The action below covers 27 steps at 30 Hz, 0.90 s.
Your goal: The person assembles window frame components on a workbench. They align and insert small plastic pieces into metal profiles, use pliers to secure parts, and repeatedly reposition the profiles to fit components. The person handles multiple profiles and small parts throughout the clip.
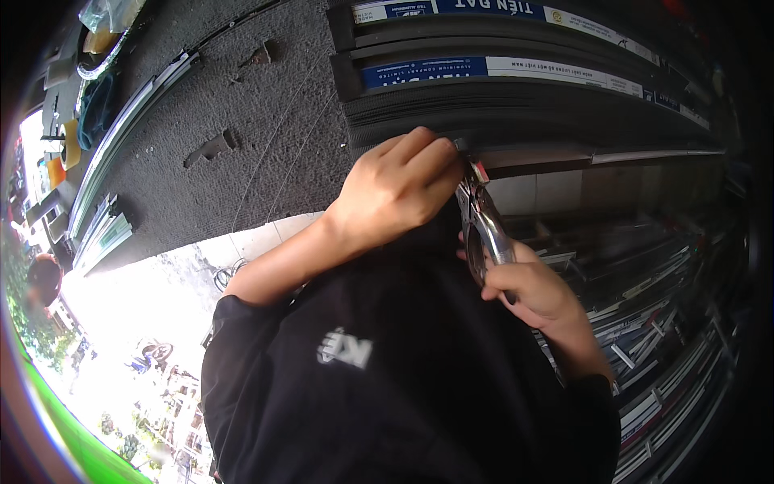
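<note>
In my right hand (528, 286) is a silver plier-like hand tool (493, 226) with two handles; its exact kind I cannot make out. My fingers wrap round the handles, and the tool's jaws point up toward my left hand. My left hand (399, 181) is closed, knuckles up, at the near edge of a black ribbed stack (451, 117). Whatever its fingers pinch is hidden behind them. A small red and white piece (481, 171) shows by the tool's jaws. Black frame bars (516, 42) with blue and white label strips lie just beyond the stack.
A dark grey carpet-like surface (185, 105) with scraps of torn material spreads to the left. Long pale metal strips (125, 133) lie along its far left side, near a tape roll (71, 143). Many metal profiles (661, 355) are stacked at the right. Bright ground shows at lower left.
</note>
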Tool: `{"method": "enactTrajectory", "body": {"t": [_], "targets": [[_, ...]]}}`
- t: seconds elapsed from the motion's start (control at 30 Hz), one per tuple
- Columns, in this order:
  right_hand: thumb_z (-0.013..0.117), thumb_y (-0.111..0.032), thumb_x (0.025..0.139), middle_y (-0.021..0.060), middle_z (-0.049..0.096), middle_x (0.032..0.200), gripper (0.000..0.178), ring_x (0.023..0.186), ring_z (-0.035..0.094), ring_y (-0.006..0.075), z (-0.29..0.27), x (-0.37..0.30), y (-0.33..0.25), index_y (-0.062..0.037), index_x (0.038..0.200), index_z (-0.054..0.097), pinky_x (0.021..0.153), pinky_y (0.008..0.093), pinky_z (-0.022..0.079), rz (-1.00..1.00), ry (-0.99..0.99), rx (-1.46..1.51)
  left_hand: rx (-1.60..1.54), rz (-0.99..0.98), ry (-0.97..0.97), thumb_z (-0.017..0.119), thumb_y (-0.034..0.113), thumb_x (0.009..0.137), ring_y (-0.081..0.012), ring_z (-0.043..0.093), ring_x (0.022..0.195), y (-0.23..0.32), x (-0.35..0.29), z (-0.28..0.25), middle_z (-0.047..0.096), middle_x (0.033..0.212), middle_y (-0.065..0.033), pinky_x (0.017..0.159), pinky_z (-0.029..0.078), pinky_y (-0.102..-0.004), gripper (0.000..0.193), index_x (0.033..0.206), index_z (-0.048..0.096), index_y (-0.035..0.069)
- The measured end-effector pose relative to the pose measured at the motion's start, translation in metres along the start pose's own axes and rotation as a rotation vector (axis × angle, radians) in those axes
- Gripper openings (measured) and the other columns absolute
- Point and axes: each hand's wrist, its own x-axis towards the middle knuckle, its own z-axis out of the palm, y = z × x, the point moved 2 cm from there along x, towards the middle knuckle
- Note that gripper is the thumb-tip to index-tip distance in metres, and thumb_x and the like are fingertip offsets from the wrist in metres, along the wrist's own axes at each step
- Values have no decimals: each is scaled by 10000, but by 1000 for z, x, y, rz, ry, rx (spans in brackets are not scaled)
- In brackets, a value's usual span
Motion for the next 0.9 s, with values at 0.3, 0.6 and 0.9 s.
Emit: {"method": "enactTrajectory", "body": {"t": [0.3, 0.6, 0.9], "targets": [[564, 65, 673, 103, 586, 1048, 535, 928, 586, 179, -34, -4, -45, 59, 1208, 559, 638, 241, 481, 273, -53, -543, -49, -344, -13, 803, 70, 675, -231, 580, 762, 15, 2, 4, 559, 849, -39, 627, 516, -367, 195, 830, 685, 76], [463, 25, 730, 91, 588, 609, 314, 525, 543, 166, -50, 4, -101, -4, 1004, 614, 522, 328, 418, 202, -183, -1056, 7, -353, 36, 790, 74, 713, -225, 589, 746, -9, -7, 19, 561, 814, -49, 614, 524, -347, 150, 815, 679, 75], [504, 28, 694, 166, 468, 641, 221, 533, 483, 255, -75, -44, -229, 22, 903, 575, 565, 343, 400, -663, 56, -1359, -56, -503, 248, 752, 148, 892, -195, 673, 810, -69, 63, -27, 707, 936, -68, 698, 533, -324, 111, 967, 756, 66]]}}
